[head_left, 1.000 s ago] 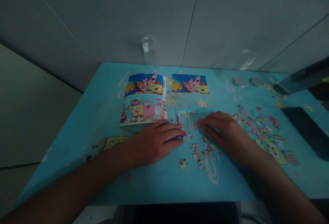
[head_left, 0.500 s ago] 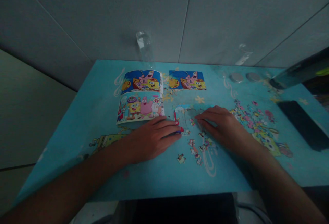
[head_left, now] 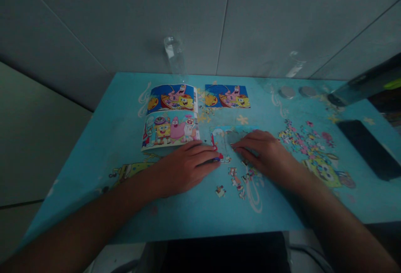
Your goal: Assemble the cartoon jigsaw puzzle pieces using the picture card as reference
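My left hand (head_left: 188,166) lies flat with its fingers stretched out, fingertips at the left edge of a partly assembled jigsaw puzzle (head_left: 219,141). My right hand (head_left: 263,152) is over the puzzle's inner area, thumb and forefinger pinched on a small puzzle piece (head_left: 232,145), mostly covered by the fingertips. Part of the puzzle's right side is hidden under this hand. Just below, several joined pieces (head_left: 236,181) lie in a strip, with a loose piece (head_left: 220,190) to their left. More pieces sit partly under my right palm.
A folded picture sheet (head_left: 171,129) and a picture card (head_left: 227,96) lie behind the puzzle. Many loose pieces (head_left: 300,139) are heaped at right, near a black phone-like slab (head_left: 369,150). Clear bottles (head_left: 175,58) and two round lids (head_left: 287,92) stand or lie by the wall.
My right hand has moved slightly left, and its fingertips now cover most of the puzzle piece that showed beside them. My left hand stays in place.
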`<state>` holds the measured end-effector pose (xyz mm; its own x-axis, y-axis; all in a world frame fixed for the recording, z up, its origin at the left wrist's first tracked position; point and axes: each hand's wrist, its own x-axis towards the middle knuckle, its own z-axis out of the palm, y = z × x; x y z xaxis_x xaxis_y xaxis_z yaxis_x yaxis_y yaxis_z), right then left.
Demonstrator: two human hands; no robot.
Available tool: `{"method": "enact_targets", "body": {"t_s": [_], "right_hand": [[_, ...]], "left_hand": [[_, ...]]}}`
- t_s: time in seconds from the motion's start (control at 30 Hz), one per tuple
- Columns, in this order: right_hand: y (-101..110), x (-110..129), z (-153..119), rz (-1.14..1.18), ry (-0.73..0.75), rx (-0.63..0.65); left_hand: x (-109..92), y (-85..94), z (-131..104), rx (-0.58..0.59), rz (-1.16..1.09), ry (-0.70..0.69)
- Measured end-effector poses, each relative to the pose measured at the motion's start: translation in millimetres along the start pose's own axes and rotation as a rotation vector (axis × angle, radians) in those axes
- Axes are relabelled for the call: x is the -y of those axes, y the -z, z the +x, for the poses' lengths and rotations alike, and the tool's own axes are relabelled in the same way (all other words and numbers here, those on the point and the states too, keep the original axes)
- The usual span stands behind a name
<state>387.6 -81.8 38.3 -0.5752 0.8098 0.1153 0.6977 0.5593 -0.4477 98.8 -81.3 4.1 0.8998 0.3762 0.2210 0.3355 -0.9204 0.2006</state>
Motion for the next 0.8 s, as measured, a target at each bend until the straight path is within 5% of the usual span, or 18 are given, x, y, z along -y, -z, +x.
{"method": "enact_targets", "body": {"t_s": [0.27, 0.47, 0.8], "right_hand": [[-11.1, 35.8, -5.8, 0.193, 0.248, 0.264], [-28.2, 52.7, -15.9, 0.021, 0.201, 0.28], [-18.9, 62.6, -14.4, -0.019, 0.357, 0.278]], "left_hand": [[-0.9, 0.7, 2.0, -0.039, 0.016, -0.006], [-0.9, -3.8, -1.1, -0.033, 0.038, 0.0], [-1.4, -4.1, -0.1, -0.051, 0.018, 0.002]]}}
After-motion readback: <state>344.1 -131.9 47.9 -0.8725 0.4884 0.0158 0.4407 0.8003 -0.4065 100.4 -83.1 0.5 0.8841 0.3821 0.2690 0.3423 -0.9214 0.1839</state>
